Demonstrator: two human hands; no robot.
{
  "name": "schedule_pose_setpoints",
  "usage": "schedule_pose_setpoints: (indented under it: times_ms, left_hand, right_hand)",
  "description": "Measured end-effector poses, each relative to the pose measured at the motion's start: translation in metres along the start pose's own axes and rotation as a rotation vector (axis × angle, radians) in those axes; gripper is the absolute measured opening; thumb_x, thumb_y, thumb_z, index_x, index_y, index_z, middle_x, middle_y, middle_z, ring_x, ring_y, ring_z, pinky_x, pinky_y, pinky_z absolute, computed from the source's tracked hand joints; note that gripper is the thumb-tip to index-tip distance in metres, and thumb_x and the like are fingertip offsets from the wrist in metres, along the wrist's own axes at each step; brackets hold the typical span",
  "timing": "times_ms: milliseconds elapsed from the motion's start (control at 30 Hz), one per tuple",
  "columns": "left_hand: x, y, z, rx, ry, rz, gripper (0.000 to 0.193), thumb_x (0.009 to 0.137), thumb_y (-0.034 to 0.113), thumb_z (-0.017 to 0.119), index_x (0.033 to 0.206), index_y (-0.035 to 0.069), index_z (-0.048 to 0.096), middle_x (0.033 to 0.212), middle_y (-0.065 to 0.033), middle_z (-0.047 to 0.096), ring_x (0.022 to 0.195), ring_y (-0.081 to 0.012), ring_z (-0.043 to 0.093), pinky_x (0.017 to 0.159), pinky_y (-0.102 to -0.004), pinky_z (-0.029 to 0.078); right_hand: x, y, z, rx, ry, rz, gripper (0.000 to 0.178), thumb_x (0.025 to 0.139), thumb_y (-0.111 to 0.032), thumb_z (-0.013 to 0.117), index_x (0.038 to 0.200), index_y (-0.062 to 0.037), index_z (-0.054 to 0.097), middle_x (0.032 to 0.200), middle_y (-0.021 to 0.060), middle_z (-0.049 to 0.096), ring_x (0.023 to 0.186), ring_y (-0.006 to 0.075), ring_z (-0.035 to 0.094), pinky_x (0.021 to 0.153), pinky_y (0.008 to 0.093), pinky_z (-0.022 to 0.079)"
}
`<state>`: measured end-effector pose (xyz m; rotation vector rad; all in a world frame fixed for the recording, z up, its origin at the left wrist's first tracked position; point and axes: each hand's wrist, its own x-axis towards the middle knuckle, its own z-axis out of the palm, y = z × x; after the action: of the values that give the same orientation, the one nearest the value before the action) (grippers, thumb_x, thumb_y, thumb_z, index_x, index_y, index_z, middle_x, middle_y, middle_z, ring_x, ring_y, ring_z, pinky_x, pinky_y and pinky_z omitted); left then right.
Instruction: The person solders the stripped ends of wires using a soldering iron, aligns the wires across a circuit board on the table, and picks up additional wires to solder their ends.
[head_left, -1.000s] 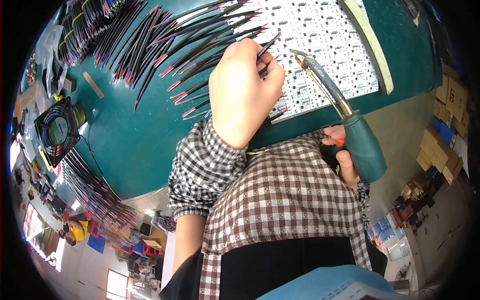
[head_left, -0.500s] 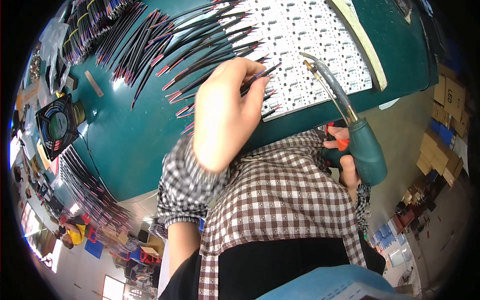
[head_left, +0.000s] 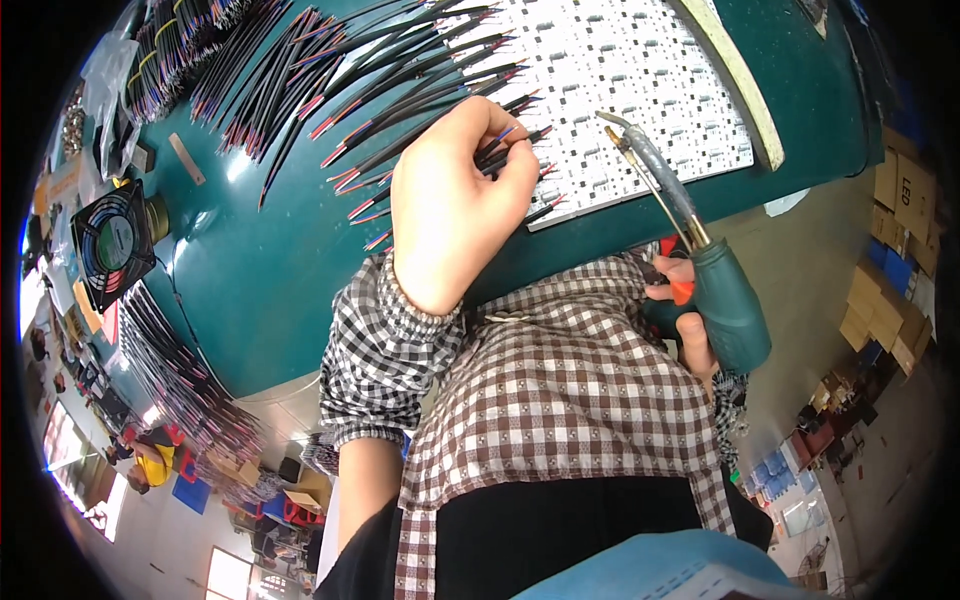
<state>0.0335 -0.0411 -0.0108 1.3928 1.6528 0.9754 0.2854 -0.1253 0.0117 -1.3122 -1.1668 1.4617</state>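
Observation:
My left hand [head_left: 450, 205] is closed, its thumb and fingers pinching a black-sheathed cable [head_left: 494, 151]. The blue wire end of that cable shows by the fingertips, over the left edge of a white circuit board panel [head_left: 690, 145]. More black cables [head_left: 400, 105] lie side by side, their stripped red and blue ends resting along that edge. My right hand [head_left: 690, 325] is wrapped round the green handle of a soldering gun [head_left: 732, 305] with a red trigger. Its bent tip and thin feed tube hang over the panel, apart from the cable ends.
A pale curved strip [head_left: 745, 90] lies along the panel's right side. Bundled cables [head_left: 180, 50] fill the green table's [head_left: 270, 330] far left. A small black fan [head_left: 112, 245] stands at the left edge, with more cables [head_left: 175, 370] below it. Cardboard boxes [head_left: 890, 290] are stacked at right.
My left hand has drawn back slightly leftward with the cable, whose tip reached further over the panel before. The soldering gun has barely moved, and the view has shifted a little.

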Motion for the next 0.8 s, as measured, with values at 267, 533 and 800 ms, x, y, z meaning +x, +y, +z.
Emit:
schedule_pose_setpoints:
  times_ms: [267, 533, 800]
  left_hand:
    - [0.002, 0.009, 0.005, 0.176, 0.064, -0.009, 0.015, 0.072, 0.015, 0.068, 0.076, 0.003, 0.059, 0.070, -0.0142, 0.064, 0.062, -0.0322, 0.062, 0.058, -0.0392, 0.049]
    - [0.001, 0.011, 0.008, 0.168, 0.047, -0.046, 0.016, 0.071, 0.015, 0.069, 0.075, 0.003, 0.059, 0.069, -0.0142, 0.064, 0.063, -0.0325, 0.064, 0.059, -0.0393, 0.050]
    - [0.001, 0.011, 0.011, 0.201, 0.085, -0.044, 0.018, 0.071, 0.017, 0.070, 0.074, 0.002, 0.060, 0.067, -0.0133, 0.063, 0.060, -0.0322, 0.063, 0.057, -0.0395, 0.050]
  right_hand:
    - [-0.002, -0.009, -0.003, -0.165, -0.120, 0.031, 0.052, 0.093, -0.038, 0.059, 0.122, 0.0044, 0.049, 0.116, 0.0192, 0.053, 0.111, 0.0288, 0.056, 0.087, 0.0395, 0.055]
    - [-0.005, -0.007, -0.006, -0.137, -0.155, 0.034, 0.048, 0.093, -0.034, 0.060, 0.120, 0.0042, 0.050, 0.114, 0.0201, 0.053, 0.110, 0.0286, 0.055, 0.088, 0.0404, 0.054]
    - [-0.004, -0.002, -0.003, -0.088, -0.028, 0.018, 0.072, 0.075, -0.026, 0.083, 0.125, 0.0110, 0.046, 0.098, 0.0145, 0.066, 0.093, 0.0248, 0.067, 0.084, 0.0363, 0.057]
